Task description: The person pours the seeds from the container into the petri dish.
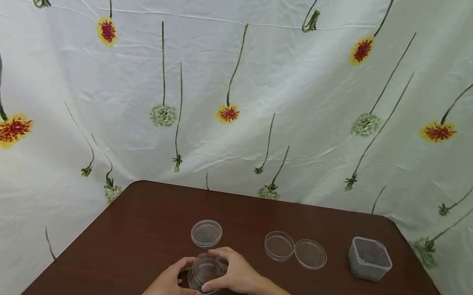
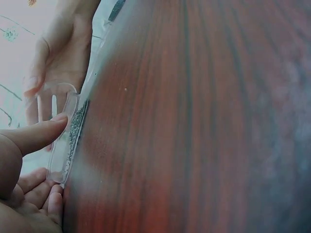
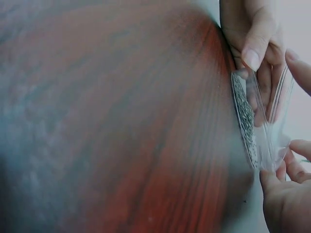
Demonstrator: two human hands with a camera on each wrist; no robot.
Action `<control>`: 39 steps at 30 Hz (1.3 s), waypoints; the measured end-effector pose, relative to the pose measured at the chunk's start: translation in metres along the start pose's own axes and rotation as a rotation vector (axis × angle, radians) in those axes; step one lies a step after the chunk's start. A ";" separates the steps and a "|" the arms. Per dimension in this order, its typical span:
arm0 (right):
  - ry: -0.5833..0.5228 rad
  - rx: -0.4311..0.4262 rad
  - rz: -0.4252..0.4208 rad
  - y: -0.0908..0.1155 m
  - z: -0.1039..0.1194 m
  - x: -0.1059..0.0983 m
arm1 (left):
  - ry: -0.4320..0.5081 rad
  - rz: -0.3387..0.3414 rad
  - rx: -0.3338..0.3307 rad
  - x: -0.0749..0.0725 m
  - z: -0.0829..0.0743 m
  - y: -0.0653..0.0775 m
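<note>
On the table near its front, a clear round petri dish [image 1: 193,282] holds a layer of dark speckled grains [image 3: 245,116]. My left hand [image 1: 165,283] grips this dish from the left, its thumb [image 2: 46,132] at the rim and the fingers lower on the side. My right hand [image 1: 236,274] pinches the clear lid [image 1: 211,265] between thumb and fingers. In the right wrist view the lid is tilted over the dish, with a wedge-shaped gap between them.
Just behind the hands stands another covered petri dish [image 1: 206,233]. Farther right lie an open clear dish [image 1: 279,246] and a clear round lid [image 1: 310,254] side by side. A translucent square tub [image 1: 367,269] stands near the table's right edge. Behind the table [image 1: 141,220] hangs a flowered cloth [image 1: 211,64].
</note>
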State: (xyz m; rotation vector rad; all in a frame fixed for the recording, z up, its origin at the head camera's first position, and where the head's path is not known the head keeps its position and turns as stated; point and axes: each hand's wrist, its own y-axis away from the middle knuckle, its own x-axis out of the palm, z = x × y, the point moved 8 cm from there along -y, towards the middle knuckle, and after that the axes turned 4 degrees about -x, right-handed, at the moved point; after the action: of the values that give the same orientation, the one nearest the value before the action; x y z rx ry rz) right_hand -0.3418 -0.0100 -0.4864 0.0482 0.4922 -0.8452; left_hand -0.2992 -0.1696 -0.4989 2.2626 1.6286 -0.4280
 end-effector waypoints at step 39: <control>0.025 -0.035 0.191 0.003 0.003 0.008 | 0.066 0.042 -0.004 -0.004 -0.002 0.009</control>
State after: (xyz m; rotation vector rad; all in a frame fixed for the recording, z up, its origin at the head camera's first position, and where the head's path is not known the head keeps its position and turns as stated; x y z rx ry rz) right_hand -0.3340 -0.0145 -0.4876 0.0720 0.5174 -0.6496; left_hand -0.2917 -0.1749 -0.4950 2.3263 1.6082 -0.3425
